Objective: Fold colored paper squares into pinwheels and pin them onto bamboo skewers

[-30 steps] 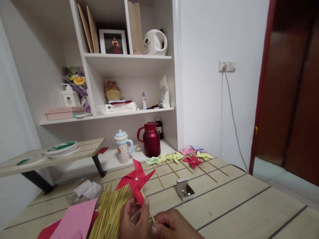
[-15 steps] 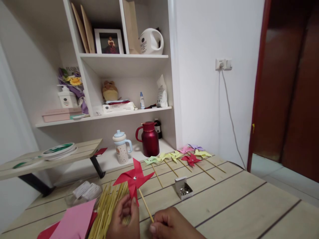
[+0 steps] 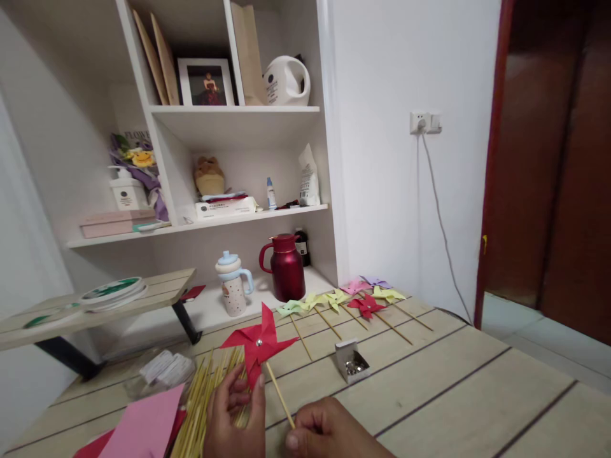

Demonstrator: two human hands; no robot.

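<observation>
A red paper pinwheel (image 3: 267, 340) with a silver pin at its centre stands tilted on a thin wooden stick (image 3: 280, 394). My right hand (image 3: 329, 429) is closed round the lower end of that stick. Just below the pinwheel, my left hand (image 3: 236, 410) has its thumb and fingers apart, with the lowest red blade between them; whether they touch it I cannot tell. Beside my left hand lies a bundle of thin sticks (image 3: 200, 397). Pink paper sheets (image 3: 143, 423) rest on red ones at the lower left.
Several finished pinwheels, including a red one (image 3: 367, 306), lie at the table's back edge. A small open box (image 3: 352, 362) holds metal pins. A clear plastic bag (image 3: 165, 369) sits behind the paper. A red jug (image 3: 287, 267) and a cup (image 3: 233, 286) stand beneath the shelves.
The pinwheel's blades have turned slightly on the stick. My left fingers have spread from the lower blade. My right hand keeps its hold on the stick.
</observation>
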